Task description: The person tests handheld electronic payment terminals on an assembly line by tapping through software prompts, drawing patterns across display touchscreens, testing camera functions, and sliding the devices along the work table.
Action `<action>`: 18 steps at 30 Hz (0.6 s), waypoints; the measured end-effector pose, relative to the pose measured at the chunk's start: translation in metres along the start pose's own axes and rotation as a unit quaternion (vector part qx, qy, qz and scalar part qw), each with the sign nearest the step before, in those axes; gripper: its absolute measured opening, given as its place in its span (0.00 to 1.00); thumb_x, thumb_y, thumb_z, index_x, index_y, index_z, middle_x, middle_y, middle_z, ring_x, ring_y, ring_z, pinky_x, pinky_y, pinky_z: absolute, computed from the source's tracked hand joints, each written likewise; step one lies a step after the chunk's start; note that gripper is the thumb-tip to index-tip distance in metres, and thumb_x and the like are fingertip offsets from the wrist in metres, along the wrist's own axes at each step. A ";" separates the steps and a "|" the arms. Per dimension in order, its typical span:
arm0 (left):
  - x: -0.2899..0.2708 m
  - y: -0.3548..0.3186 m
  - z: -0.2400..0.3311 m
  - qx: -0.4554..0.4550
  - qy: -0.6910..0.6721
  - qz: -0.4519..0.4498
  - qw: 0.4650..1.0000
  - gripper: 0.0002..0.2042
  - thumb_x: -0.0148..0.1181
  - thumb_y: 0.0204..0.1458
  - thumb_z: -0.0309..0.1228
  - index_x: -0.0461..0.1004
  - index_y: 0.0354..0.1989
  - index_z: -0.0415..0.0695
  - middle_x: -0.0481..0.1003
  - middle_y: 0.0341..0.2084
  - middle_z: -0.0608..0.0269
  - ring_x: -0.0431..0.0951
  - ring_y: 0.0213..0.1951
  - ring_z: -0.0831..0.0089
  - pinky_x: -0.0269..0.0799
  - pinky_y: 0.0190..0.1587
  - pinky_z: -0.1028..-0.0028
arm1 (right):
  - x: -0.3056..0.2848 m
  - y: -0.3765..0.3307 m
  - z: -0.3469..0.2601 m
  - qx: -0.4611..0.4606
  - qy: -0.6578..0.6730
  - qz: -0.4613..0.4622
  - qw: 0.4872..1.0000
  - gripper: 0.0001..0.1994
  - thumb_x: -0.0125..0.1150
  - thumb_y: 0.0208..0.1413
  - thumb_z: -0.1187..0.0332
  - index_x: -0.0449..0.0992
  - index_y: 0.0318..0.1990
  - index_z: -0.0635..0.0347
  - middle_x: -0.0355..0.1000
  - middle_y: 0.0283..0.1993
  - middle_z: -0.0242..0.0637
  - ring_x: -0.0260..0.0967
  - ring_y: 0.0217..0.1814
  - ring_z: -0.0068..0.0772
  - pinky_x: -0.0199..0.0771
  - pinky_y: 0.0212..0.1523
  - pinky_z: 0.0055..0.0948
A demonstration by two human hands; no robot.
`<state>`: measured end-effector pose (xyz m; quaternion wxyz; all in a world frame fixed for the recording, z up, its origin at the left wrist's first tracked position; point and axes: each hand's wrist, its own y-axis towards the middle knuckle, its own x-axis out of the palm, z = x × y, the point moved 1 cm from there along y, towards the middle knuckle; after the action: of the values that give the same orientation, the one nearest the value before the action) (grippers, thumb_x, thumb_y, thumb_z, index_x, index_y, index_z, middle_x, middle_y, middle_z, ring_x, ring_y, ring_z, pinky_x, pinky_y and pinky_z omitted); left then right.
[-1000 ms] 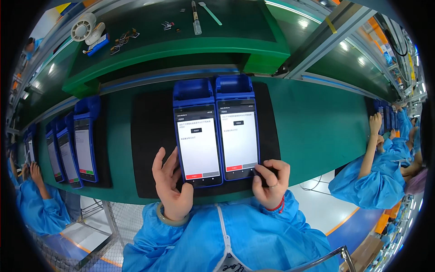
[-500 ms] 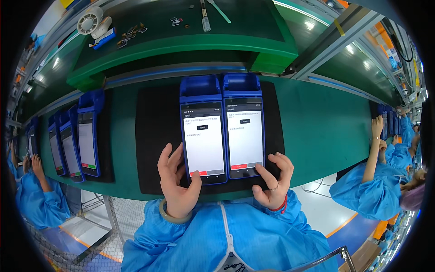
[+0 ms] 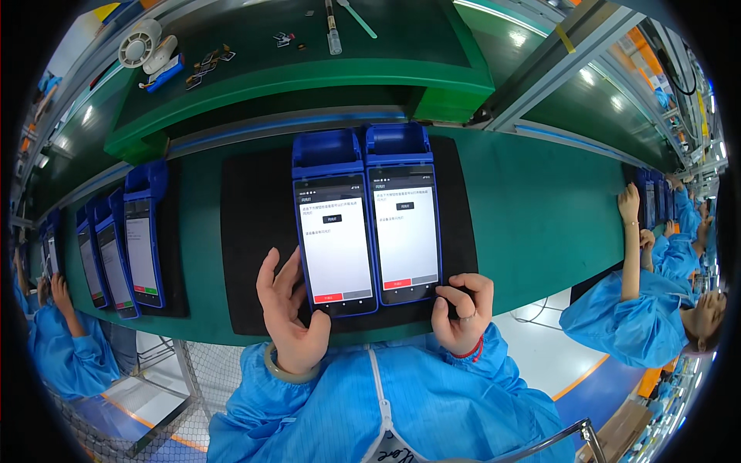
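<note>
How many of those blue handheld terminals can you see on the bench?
At least 5: two side by side on the black mat between the hands, the left terminal and right terminal; three at left. More far left and right are unclear.

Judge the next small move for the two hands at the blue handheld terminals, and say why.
Probably a tap on a bottom button: both blue terminals lie side by side on the black mat, screens lit. The right hand curls at the right unit's lower corner; the left hand rests beside the left one.
</note>
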<state>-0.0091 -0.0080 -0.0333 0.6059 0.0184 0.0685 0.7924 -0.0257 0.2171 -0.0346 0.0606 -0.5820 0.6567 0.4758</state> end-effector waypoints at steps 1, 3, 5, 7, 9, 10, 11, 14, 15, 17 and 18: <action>0.000 0.000 0.000 0.000 0.000 0.000 1.000 0.41 0.44 0.31 0.17 0.44 0.63 0.41 0.60 0.55 0.37 0.64 0.57 0.51 0.63 0.56 0.59 | 0.000 0.000 0.000 0.000 0.001 0.002 1.000 0.10 0.61 0.34 0.79 0.74 0.29 0.61 0.67 0.35 0.41 0.65 0.35 0.38 0.67 0.32 0.29; 0.000 0.001 0.001 0.002 0.001 -0.001 1.000 0.41 0.43 0.31 0.17 0.44 0.63 0.41 0.60 0.55 0.37 0.64 0.57 0.50 0.63 0.56 0.59 | 0.001 0.000 0.000 -0.001 -0.001 0.005 1.000 0.09 0.61 0.34 0.79 0.74 0.29 0.61 0.67 0.35 0.42 0.65 0.35 0.38 0.67 0.32 0.29; 0.000 0.001 0.001 0.004 0.001 -0.001 1.000 0.41 0.43 0.31 0.17 0.44 0.63 0.41 0.60 0.55 0.37 0.64 0.57 0.50 0.63 0.56 0.59 | 0.001 -0.001 0.001 -0.002 -0.003 0.009 1.000 0.09 0.61 0.34 0.79 0.74 0.28 0.61 0.67 0.35 0.42 0.65 0.35 0.38 0.67 0.32 0.29; 0.000 0.001 0.000 0.007 0.000 -0.002 1.000 0.41 0.43 0.30 0.17 0.44 0.63 0.41 0.60 0.55 0.37 0.64 0.57 0.50 0.63 0.57 0.58 | 0.001 -0.001 0.001 -0.002 0.001 0.011 1.000 0.10 0.61 0.33 0.79 0.75 0.28 0.61 0.67 0.35 0.42 0.65 0.35 0.38 0.67 0.32 0.29; -0.002 0.000 -0.002 0.017 0.005 -0.014 1.000 0.44 0.38 0.27 0.17 0.43 0.64 0.42 0.60 0.56 0.40 0.62 0.59 0.53 0.63 0.57 0.61 | 0.001 0.000 0.001 -0.013 0.003 0.007 1.000 0.10 0.61 0.33 0.79 0.75 0.28 0.60 0.67 0.35 0.41 0.65 0.35 0.38 0.67 0.32 0.29; -0.003 0.000 -0.003 0.016 0.005 -0.015 1.000 0.44 0.38 0.27 0.17 0.43 0.64 0.42 0.60 0.56 0.40 0.62 0.59 0.53 0.63 0.57 0.61 | 0.001 0.000 0.001 -0.025 0.006 0.002 1.000 0.10 0.61 0.32 0.79 0.76 0.28 0.60 0.67 0.35 0.41 0.65 0.34 0.38 0.68 0.32 0.29; -0.004 0.000 -0.003 0.012 -0.006 -0.022 1.000 0.44 0.38 0.27 0.17 0.43 0.64 0.42 0.59 0.56 0.40 0.62 0.59 0.53 0.63 0.57 0.60 | 0.000 0.001 0.001 -0.024 0.005 0.002 1.000 0.10 0.61 0.32 0.79 0.76 0.28 0.60 0.67 0.35 0.41 0.65 0.34 0.38 0.68 0.32 0.29; -0.008 0.000 -0.002 0.002 -0.029 -0.040 0.999 0.44 0.39 0.27 0.18 0.42 0.64 0.42 0.58 0.57 0.39 0.61 0.59 0.52 0.61 0.58 0.59 | -0.001 0.001 0.001 -0.056 0.027 -0.010 0.998 0.10 0.61 0.31 0.77 0.76 0.28 0.59 0.67 0.35 0.41 0.65 0.35 0.38 0.68 0.33 0.28; -0.009 0.001 -0.001 -0.005 -0.041 -0.050 0.998 0.43 0.41 0.28 0.18 0.42 0.64 0.41 0.57 0.57 0.38 0.61 0.59 0.51 0.59 0.59 0.58 | -0.001 0.000 0.002 -0.071 0.034 -0.018 0.997 0.11 0.62 0.31 0.76 0.77 0.29 0.58 0.67 0.35 0.41 0.65 0.35 0.38 0.69 0.34 0.29; -0.010 0.001 -0.001 -0.003 -0.034 -0.057 0.998 0.43 0.41 0.28 0.18 0.42 0.64 0.41 0.57 0.57 0.38 0.60 0.59 0.51 0.59 0.59 0.57 | -0.001 -0.001 0.003 -0.086 0.040 -0.027 0.995 0.12 0.62 0.31 0.75 0.77 0.30 0.57 0.67 0.35 0.40 0.65 0.35 0.39 0.69 0.34 0.30; -0.010 0.001 -0.001 0.001 -0.027 -0.064 0.998 0.44 0.41 0.28 0.18 0.41 0.64 0.41 0.56 0.57 0.38 0.60 0.60 0.51 0.59 0.59 0.57 | -0.002 0.000 0.003 -0.099 0.037 -0.046 0.993 0.13 0.63 0.31 0.72 0.78 0.31 0.54 0.67 0.36 0.41 0.65 0.37 0.39 0.69 0.37 0.33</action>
<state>-0.0076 -0.0181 -0.0337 0.6573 0.0358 0.0537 0.7508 -0.0265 0.2205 -0.0355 -0.0003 -0.6320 0.5807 0.5132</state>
